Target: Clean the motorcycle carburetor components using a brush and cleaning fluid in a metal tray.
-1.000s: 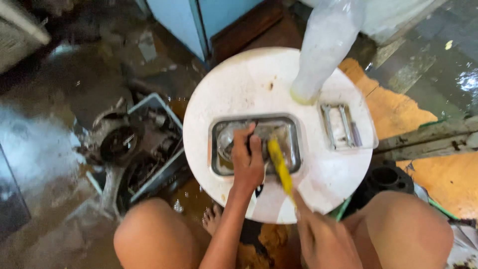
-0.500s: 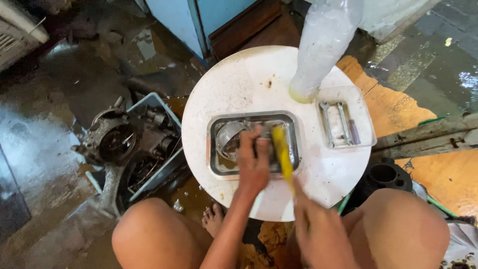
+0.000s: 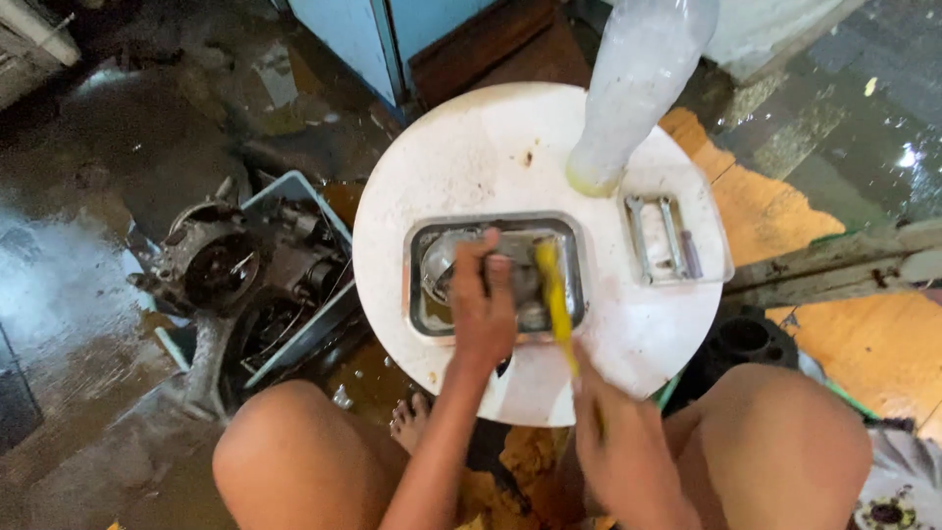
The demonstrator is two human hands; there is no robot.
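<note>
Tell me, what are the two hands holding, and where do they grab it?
The right hand grips a yellow brush by its handle end. The left hand presses on a metal part in the tray.

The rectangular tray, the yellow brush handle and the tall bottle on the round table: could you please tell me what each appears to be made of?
Rectangular tray: likely metal, dull grey with a shiny rolled rim.
Yellow brush handle, in the right hand: probably plastic, uniformly bright and smooth.
Tall bottle: apparently translucent plastic, cloudy white and see-through.
Round table: unclear, a stained, painted-looking white surface.
</note>
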